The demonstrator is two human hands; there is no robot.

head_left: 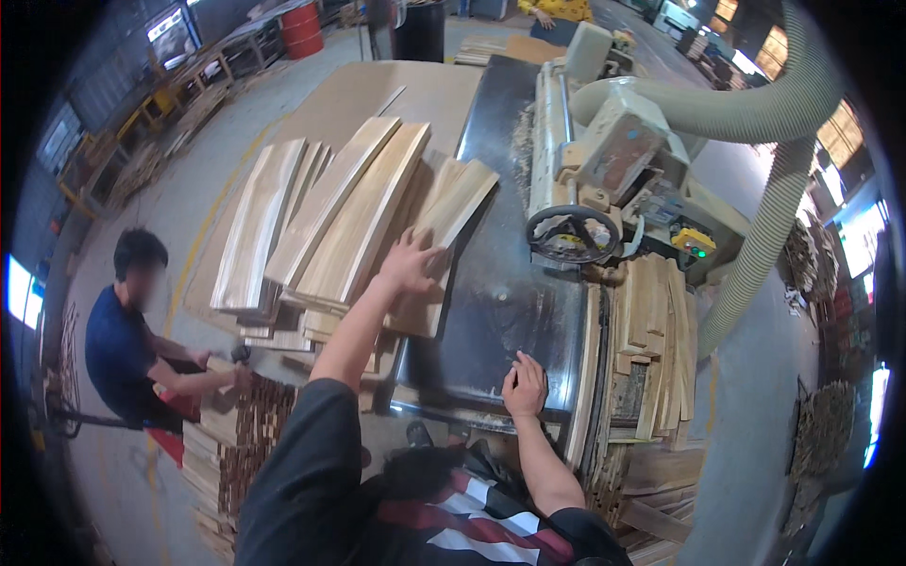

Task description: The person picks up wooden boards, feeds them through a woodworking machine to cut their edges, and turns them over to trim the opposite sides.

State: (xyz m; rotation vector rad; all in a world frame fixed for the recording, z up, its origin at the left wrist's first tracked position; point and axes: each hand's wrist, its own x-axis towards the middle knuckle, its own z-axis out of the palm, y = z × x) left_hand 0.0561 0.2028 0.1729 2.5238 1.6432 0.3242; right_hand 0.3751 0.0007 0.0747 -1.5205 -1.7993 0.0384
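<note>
My left hand (411, 263) reaches forward with its fingers spread, resting against the near part of a pale wooden board (460, 200). This board slants away to the right, its far end over the edge of the dark metal machine bed (500, 292). Beside it, to the left, lies a stack of long planks (363, 212), fanned slightly apart. My right hand (525, 385) lies on the near right part of the bed, fingers loosely extended, nothing in it. Ahead of it stands a woodworking machine (604, 151) with a black handwheel (573, 234).
A ribbed dust hose (746, 108) arches from the machine down its right side. More wood pieces (653, 321) are piled right of the bed. At the left, a person (132, 340) sits handling wood by a tall stack (212, 453). Another person (557, 9) stands at the far end.
</note>
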